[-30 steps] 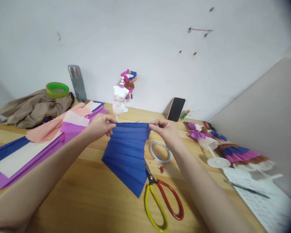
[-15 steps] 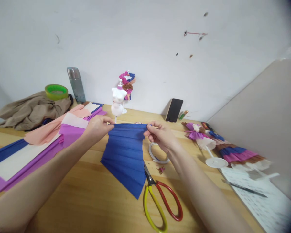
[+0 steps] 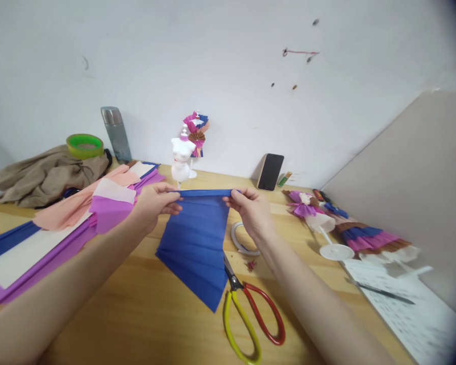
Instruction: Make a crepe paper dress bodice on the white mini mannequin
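Note:
Both my hands pinch the far edge of a pleated blue crepe paper sheet (image 3: 197, 243) that fans out toward me over the wooden table (image 3: 137, 314). My left hand (image 3: 155, 203) grips its left corner, fingers closed. My right hand (image 3: 249, 208) grips its right corner, fingers closed. The top fold is gathered narrow between them.
Scissors with a red and a yellow handle (image 3: 247, 314) lie beside the paper, a tape ring (image 3: 239, 241) behind them. Stacked purple, white and peach paper (image 3: 61, 228) lies left. A white mannequin (image 3: 181, 159), bottle (image 3: 116, 134), phone (image 3: 270, 172) and dressed paper dolls (image 3: 345, 233) stand around.
My right hand has slid left along the top fold, bringing the two hands closer together and narrowing the gathered edge. The view has shifted slightly right.

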The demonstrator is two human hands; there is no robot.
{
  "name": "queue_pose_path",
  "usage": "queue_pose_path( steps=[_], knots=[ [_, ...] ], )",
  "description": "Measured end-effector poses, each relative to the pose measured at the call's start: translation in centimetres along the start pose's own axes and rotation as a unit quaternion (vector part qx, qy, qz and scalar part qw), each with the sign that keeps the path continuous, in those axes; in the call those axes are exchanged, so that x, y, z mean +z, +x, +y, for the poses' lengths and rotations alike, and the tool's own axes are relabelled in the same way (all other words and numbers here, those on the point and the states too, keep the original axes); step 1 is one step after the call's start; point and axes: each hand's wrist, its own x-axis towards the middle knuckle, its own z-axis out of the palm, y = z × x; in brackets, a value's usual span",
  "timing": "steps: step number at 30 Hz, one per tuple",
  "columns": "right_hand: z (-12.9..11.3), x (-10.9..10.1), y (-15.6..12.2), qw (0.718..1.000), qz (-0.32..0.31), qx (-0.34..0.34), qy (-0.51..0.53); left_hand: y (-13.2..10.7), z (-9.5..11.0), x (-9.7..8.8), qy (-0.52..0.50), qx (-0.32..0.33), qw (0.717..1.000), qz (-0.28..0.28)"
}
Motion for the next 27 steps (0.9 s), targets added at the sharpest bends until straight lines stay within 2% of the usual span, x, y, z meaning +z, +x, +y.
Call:
queue_pose_path(
  steps=[6, 16, 27],
  knots=[
    [0.1, 0.3, -0.1, 0.999, 0.030, -0.035, 0.005, 0.8, -1.0, -0.3, -0.088, 0.050, 0.995, -0.003],
    [1.0, -0.1, 0.2, 0.991, 0.048, -0.119, -0.024, 1.4, -1.9, -0.1, -0.101, 0.114, 0.988, 0.039],
    [1.3, 0.1, 0.1, 0.989, 0.072, -0.124, -0.035, 1.7, -2.8, 0.1, -0.099, 0.107, 0.989, 0.036]
  ],
)
